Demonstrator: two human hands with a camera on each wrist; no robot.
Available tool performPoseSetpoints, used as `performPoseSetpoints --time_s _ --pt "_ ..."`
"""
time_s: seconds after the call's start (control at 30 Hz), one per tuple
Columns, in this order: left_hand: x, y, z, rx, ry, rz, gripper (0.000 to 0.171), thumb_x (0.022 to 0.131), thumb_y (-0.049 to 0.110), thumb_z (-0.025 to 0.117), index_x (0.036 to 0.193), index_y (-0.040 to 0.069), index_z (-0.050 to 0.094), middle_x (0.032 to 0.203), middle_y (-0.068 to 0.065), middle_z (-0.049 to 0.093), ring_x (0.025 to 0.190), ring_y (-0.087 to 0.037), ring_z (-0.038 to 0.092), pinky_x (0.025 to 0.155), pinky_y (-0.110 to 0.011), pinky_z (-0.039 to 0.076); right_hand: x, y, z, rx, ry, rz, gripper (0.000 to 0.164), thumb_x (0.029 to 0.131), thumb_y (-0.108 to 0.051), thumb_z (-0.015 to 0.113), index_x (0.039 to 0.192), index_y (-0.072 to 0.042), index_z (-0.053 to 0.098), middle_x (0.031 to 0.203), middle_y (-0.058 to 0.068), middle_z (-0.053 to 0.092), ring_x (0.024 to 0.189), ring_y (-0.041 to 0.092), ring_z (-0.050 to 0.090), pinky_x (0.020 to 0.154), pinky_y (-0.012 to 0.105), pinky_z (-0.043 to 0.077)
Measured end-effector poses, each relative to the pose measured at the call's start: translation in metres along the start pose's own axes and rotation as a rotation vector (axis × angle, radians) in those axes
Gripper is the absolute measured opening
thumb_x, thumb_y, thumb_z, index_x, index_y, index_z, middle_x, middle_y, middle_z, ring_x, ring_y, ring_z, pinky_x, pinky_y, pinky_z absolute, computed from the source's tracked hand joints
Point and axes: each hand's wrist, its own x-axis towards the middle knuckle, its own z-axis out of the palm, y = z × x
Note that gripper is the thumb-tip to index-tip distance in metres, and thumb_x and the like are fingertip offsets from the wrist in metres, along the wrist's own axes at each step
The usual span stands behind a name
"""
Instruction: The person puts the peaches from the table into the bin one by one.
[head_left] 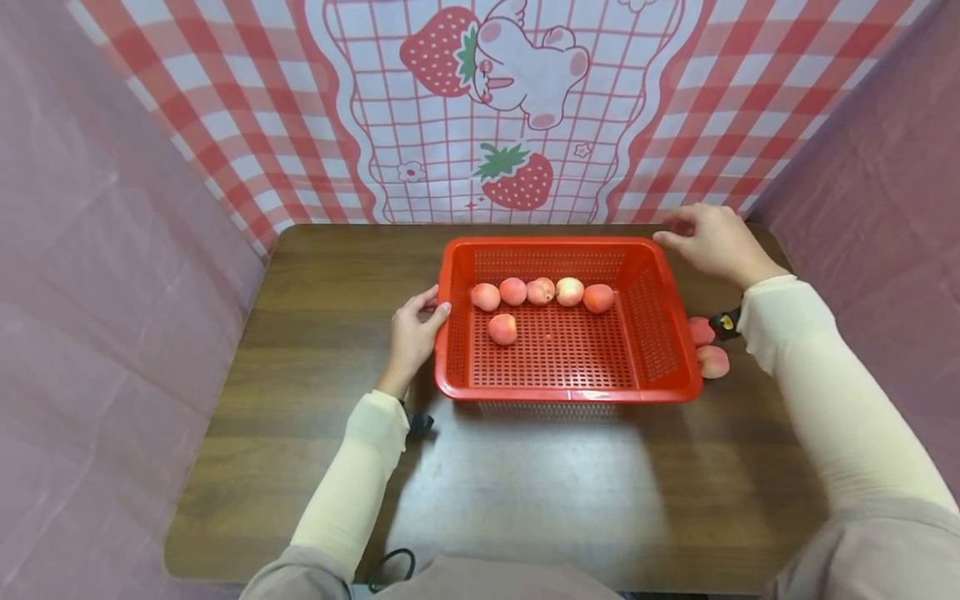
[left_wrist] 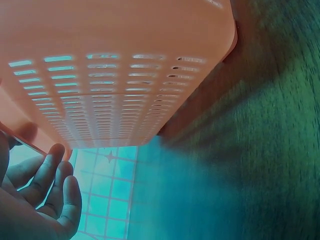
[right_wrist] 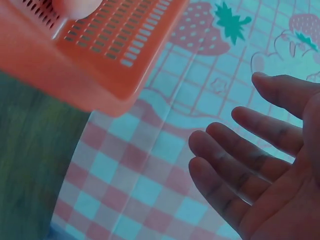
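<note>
A red plastic basket (head_left: 555, 394) with slotted sides sits on the table. Inside it, several peaches (head_left: 541, 291) line up along the back, and a single peach (head_left: 503, 329) lies in front of them on the left. My left hand (head_left: 412, 333) holds the basket's left rim, thumb on top; the left wrist view shows its fingers (left_wrist: 70, 200) bent beneath the rim. Beyond the back right corner, my right hand (head_left: 712, 242) hovers with nothing in it, its fingers (right_wrist: 245, 155) spread and apart from the basket. Two peaches (head_left: 713, 362) lie outside the basket's right side, partly hidden.
The brown wooden table (head_left: 315, 467) carries the basket. A red and white checked cloth (head_left: 255, 108) with strawberry prints hangs behind its far edge. Pinkish curtains (head_left: 97, 250) flank both sides. A black cable (head_left: 393, 567) loops at the near edge.
</note>
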Motion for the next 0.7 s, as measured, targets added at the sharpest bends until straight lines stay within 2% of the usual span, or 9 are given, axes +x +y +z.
performPoseSetpoints --time_s 0.1,0.37,0.7 --pt "0.0 0.0 0.0 0.002 0.007 0.004 0.042 0.09 0.011 0.068 0.128 -0.004 0.06 0.112 -0.026 0.068 0.1 -0.036 0.066 0.085 -0.045 0.058 -0.002 0.01 0.0 -0.015 -0.006 0.015 0.044 0.096 -0.032 0.058 0.121 0.004 0.062 0.111 0.029 0.065 0.099 0.041 0.061 0.084 0.058 0.047" --pt "0.001 -0.002 0.002 0.015 0.011 0.017 0.042 0.09 0.011 0.068 0.129 -0.003 0.06 0.111 -0.025 0.068 0.1 -0.034 0.065 0.084 -0.043 0.058 -0.009 0.039 0.006 -0.104 -0.195 0.089 0.051 0.095 -0.035 0.058 0.123 0.008 0.058 0.118 0.033 0.061 0.105 0.048 0.059 0.086 0.062 0.047" --pt "0.0 -0.002 0.001 0.016 0.012 0.008 0.041 0.091 0.012 0.067 0.128 -0.003 0.061 0.112 -0.024 0.068 0.101 -0.033 0.065 0.084 -0.043 0.058 -0.018 0.061 0.018 -0.102 -0.257 0.138 0.052 0.093 -0.035 0.061 0.121 0.009 0.059 0.119 0.035 0.06 0.106 0.049 0.057 0.088 0.063 0.045"
